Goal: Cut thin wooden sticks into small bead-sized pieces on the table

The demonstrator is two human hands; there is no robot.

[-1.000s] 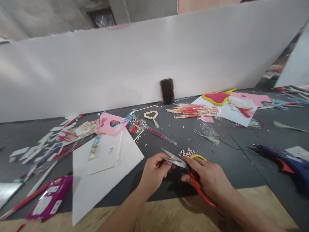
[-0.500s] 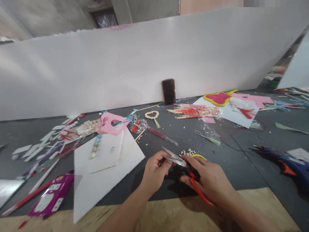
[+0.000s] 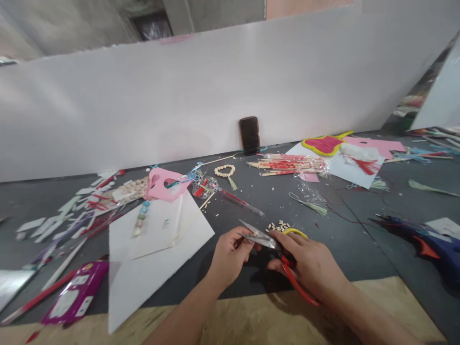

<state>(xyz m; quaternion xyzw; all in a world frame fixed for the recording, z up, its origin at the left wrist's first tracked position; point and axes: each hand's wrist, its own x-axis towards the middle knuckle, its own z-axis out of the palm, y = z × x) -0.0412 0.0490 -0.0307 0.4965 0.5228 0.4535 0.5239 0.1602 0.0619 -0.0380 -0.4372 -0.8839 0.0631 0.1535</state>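
My right hand (image 3: 312, 268) is closed round the red and yellow handles of a pair of scissors (image 3: 261, 238), whose steel blades point left. My left hand (image 3: 230, 256) is pinched just under the blades, with the fingertips at the blade edge; what it pinches is too small to make out. A small heap of pale wooden beads (image 3: 278, 226) lies on the dark table (image 3: 352, 244) just behind the scissors.
A white sheet (image 3: 151, 258) lies left of my hands, a purple packet (image 3: 74, 299) farther left. A blue glue gun (image 3: 427, 242) rests at the right. Behind are a bead loop (image 3: 224, 171), bagged sticks (image 3: 287, 164), pink shapes (image 3: 166, 184), a phone (image 3: 249, 135) against the white board.
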